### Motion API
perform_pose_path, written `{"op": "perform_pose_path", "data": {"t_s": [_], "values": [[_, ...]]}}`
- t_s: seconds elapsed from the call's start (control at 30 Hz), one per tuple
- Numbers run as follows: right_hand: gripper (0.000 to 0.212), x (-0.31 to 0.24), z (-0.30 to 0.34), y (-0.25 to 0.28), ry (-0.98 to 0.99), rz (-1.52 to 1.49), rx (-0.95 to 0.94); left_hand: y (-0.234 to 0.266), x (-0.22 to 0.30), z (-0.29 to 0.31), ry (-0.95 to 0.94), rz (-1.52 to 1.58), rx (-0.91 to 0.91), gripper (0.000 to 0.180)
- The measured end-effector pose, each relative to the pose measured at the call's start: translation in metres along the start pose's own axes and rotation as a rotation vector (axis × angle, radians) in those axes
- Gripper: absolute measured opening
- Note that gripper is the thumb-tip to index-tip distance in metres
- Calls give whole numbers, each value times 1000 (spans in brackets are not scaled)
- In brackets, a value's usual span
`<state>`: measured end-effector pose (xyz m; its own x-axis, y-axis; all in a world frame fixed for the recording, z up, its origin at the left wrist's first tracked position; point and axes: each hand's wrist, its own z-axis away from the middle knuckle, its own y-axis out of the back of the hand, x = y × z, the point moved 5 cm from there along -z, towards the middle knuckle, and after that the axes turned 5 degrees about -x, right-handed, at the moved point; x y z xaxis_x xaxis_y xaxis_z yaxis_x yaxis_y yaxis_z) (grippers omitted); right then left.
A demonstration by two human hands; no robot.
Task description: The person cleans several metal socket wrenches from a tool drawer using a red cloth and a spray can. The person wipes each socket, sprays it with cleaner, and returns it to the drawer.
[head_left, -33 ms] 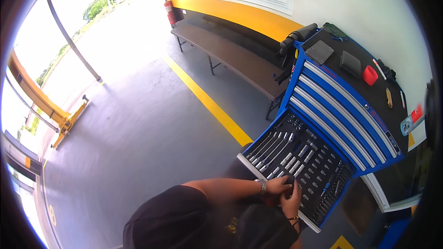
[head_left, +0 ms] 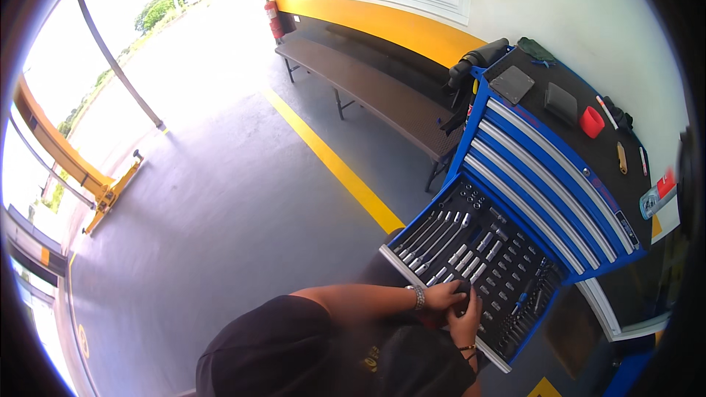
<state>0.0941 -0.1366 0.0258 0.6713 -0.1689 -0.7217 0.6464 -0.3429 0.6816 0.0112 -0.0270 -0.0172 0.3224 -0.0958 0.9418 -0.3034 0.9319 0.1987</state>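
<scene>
Both hands meet over the front edge of an open tool drawer (head_left: 401, 259). My left hand (head_left: 444, 296), with a metal bracelet at its wrist, has its fingers closed around a small dark object (head_left: 462, 288). My right hand (head_left: 465, 323) grips the same object from the other side, thumb against it; its exact kind is hidden by the fingers. Beneath the hands, a bit of red shows, too covered to name. In the drawer's black foam lie ratchets and extension bars (head_left: 434, 242), long chrome sockets (head_left: 468, 261), several short bits (head_left: 507, 268) and a blue-handled driver (head_left: 521, 300).
The drawer belongs to a blue tool cabinet (head_left: 544, 176). On its top are a dark wallet (head_left: 561, 103), a red ring-shaped item (head_left: 591, 122), a utility knife (head_left: 622, 157) and markers. A brown bench (head_left: 368, 95) runs along the wall, near a fire extinguisher (head_left: 273, 18).
</scene>
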Motion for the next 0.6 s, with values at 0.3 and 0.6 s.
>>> {"op": "perform_pose_path", "data": {"t_s": [0.3, 0.6], "values": [[70, 10, -11, -16, -97, -173, 84, 16, -6, -2, 99, -64, 215, 30], [38, 63, 6, -27, -339, -820, 154, 8, 0, 0, 168, -11, 138, 32]]}}
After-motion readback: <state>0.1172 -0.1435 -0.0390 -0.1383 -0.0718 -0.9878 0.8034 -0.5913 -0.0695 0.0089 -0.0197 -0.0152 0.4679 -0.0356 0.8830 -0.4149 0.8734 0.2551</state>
